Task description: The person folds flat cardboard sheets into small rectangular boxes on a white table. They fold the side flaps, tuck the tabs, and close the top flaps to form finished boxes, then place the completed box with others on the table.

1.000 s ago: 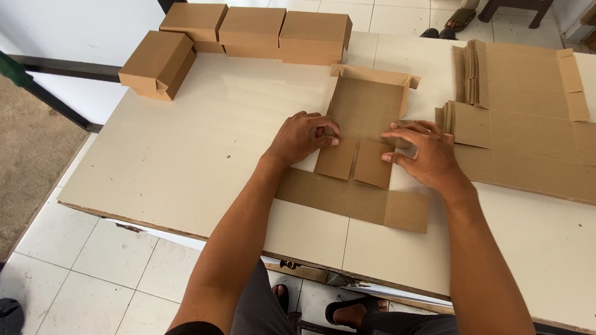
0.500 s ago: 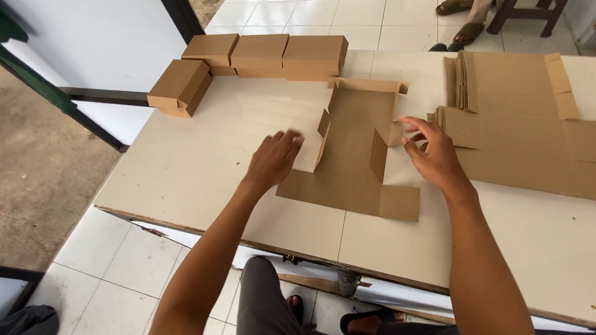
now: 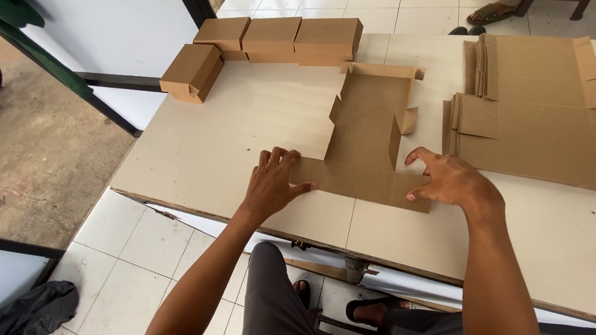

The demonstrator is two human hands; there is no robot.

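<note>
A brown cardboard box blank (image 3: pixel 367 137) lies on the pale table (image 3: pixel 246 124), its side flaps creased upward. My left hand (image 3: pixel 273 180) rests flat at the blank's near left wing, thumb touching the cardboard edge. My right hand (image 3: pixel 447 179) is at the near right wing, fingers spread and curled, fingertips on or just above its edge. Neither hand grips anything.
Several folded brown boxes (image 3: pixel 277 37) stand in a row at the table's far left, one more (image 3: pixel 191 70) at the corner. A stack of flat cardboard blanks (image 3: pixel 539 112) lies to the right. Tiled floor and another person's sandalled foot (image 3: pixel 493 11) show beyond.
Both hands have moved from the blank's middle side flaps down to its near wings. The side flaps now stand up creased. The view has shifted closer.
</note>
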